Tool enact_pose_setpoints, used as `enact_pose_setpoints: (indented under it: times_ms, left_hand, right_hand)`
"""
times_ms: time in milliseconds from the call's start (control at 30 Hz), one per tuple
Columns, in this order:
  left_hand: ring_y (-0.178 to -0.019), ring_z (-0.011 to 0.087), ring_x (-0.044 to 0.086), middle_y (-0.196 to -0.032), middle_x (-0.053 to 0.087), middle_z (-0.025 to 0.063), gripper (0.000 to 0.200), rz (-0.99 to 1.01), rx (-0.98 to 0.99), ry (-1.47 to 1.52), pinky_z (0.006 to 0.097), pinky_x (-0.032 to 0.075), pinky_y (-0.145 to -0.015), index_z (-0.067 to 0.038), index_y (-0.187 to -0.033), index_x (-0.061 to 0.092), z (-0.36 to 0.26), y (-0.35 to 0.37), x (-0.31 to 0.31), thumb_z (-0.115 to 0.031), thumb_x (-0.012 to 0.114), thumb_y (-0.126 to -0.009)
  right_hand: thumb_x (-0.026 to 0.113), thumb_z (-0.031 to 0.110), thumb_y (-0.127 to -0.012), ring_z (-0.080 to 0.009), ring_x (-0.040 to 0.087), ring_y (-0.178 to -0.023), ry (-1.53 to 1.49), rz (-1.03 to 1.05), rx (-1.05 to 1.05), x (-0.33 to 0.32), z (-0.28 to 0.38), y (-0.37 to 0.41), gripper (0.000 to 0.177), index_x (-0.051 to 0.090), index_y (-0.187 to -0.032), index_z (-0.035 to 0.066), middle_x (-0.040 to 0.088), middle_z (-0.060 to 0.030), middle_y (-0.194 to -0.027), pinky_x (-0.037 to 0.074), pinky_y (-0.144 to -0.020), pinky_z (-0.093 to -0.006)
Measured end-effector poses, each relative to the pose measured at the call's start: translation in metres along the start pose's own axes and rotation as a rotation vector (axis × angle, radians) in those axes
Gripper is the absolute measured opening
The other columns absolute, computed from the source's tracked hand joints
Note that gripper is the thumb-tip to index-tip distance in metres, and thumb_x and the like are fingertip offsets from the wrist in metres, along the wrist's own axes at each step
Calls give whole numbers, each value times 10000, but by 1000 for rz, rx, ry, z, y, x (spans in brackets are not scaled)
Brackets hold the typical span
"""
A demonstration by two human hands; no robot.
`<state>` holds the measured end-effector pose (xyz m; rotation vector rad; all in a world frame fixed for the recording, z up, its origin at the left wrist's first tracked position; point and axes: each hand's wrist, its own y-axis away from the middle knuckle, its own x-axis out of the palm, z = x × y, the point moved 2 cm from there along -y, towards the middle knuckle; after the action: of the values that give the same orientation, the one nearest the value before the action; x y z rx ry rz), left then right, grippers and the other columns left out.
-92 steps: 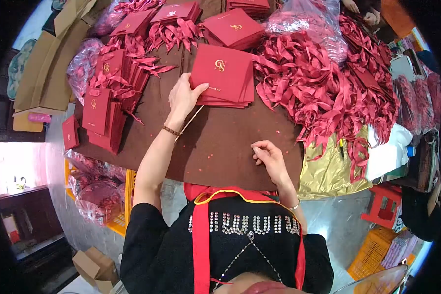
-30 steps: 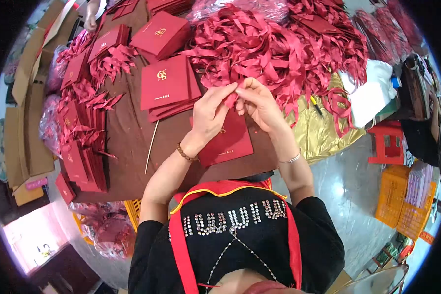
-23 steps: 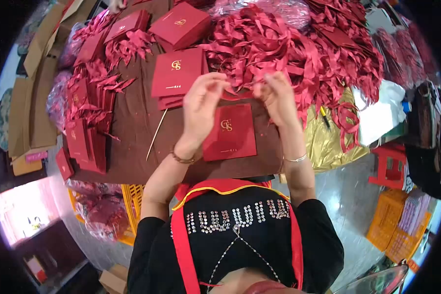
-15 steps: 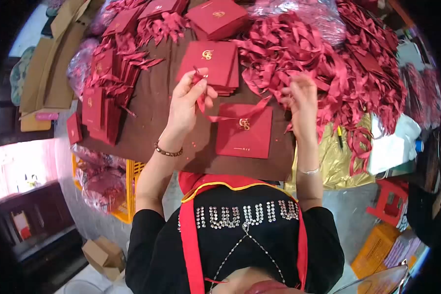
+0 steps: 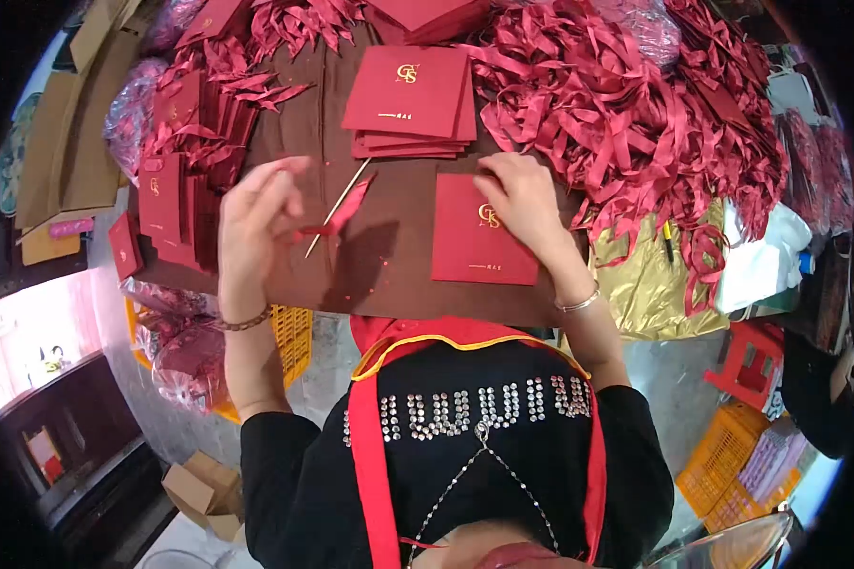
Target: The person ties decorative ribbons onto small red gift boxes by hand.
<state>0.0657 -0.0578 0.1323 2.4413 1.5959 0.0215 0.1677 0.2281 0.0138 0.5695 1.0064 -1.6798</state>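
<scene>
A flat square red envelope (image 5: 484, 251) with gold lettering lies on the brown cloth in front of me. My right hand (image 5: 527, 204) is at its upper edge, thumb on the front and fingers curled over the top. Off to the left, my left hand (image 5: 261, 218) is raised over the cloth, fingers loosely bent and apart, slightly blurred. Beside it is a short red ribbon (image 5: 351, 204), one end close to the hand, crossing a thin pale stick (image 5: 340, 206). A stack of similar envelopes (image 5: 408, 95) sits just beyond.
A big heap of red ribbons (image 5: 617, 123) covers the back right. More red envelopes (image 5: 166, 204) stand in rows at the left. Gold wrapping (image 5: 640, 289) hangs at the right edge, and a yellow crate (image 5: 289, 341) is below on the left.
My left hand has moved left and down, away from the ribbon it was pinching. My right hand has come down onto the envelope. The stick now shows, and the ribbon no longer crosses the envelope.
</scene>
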Motion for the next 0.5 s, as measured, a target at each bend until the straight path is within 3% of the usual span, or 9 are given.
enact_pose_setpoints:
  times_ms: [67,100,167,200,233,267,333,500]
  left_hand:
    - [-469,-1,375,-660,520,-56,200,111,-63,-7,164,267,-401,-62,-1051,633,30,-5,15,-179,539,-918]
    - [-508,11,424,-661,537,-42,188,105,-121,-54,170,323,-440,-35,-1010,648,41,-1,30,-161,558,-904]
    - [-747,129,621,-802,672,69,214,171,116,-209,272,477,-653,21,-970,644,71,-1,52,-164,566,-893]
    - [-735,135,626,-832,674,77,213,184,290,-325,269,477,-629,-6,-995,648,87,0,63,-177,585,-885]
    - [-835,219,660,-914,668,144,212,223,290,-471,308,497,-699,-9,-978,644,89,3,75,-186,581,-880]
    - [-820,295,642,-894,651,160,189,215,427,-578,331,503,-679,-29,-942,651,94,8,86,-189,582,-868]
    - [-705,301,612,-763,598,126,124,159,552,-667,376,488,-604,-70,-866,644,105,16,105,-184,609,-833]
    - [-699,284,604,-845,547,100,102,255,553,-762,369,485,-574,-73,-855,630,116,27,116,-165,639,-811]
  right_hand:
    - [672,249,-770,-270,573,-866,115,29,6,3,14,3,288,644,-974,49,611,-91,-920,445,-733,-375]
    - [686,286,-755,-254,559,-880,213,49,6,4,20,5,317,650,-977,62,601,-72,-940,435,-737,-368]
    - [693,307,-744,-243,543,-891,247,82,34,6,23,11,332,651,-975,72,584,-58,-945,422,-742,-369]
    - [699,328,-732,-232,528,-902,261,100,59,7,25,14,348,652,-973,81,567,-44,-951,410,-746,-370]
    - [703,316,-742,-246,540,-895,266,126,109,6,29,16,357,653,-1004,79,581,-58,-960,419,-754,-361]
    - [703,316,-742,-246,540,-895,274,138,112,6,32,19,357,653,-1004,79,581,-58,-960,419,-754,-361]
    - [702,300,-748,-253,538,-895,232,99,140,7,37,28,349,647,-1007,73,577,-62,-955,416,-762,-367]
    - [685,249,-772,-267,532,-887,247,90,176,1,57,41,294,639,-994,62,567,-72,-935,411,-777,-381]
